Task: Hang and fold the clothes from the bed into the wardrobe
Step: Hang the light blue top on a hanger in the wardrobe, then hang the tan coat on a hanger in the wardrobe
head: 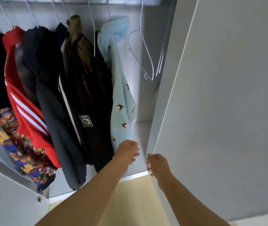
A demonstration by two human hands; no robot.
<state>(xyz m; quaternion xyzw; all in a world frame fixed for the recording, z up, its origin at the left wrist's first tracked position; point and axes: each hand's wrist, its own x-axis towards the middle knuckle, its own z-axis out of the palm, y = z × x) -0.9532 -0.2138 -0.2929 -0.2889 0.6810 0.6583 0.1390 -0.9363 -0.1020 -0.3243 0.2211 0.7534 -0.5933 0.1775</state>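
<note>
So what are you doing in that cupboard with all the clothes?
A person stands at the open wardrobe. Their left hand is down at the hem of the light blue fleece, which hangs on the rail; whether it grips the fabric is unclear. Their right hand curls round the edge of the wardrobe door. A red jacket and dark coats hang alongside, and an empty hanger hangs beside the fleece.

text: none legible | black jacket (87,95) | square patch (85,121): print too small to read
</note>
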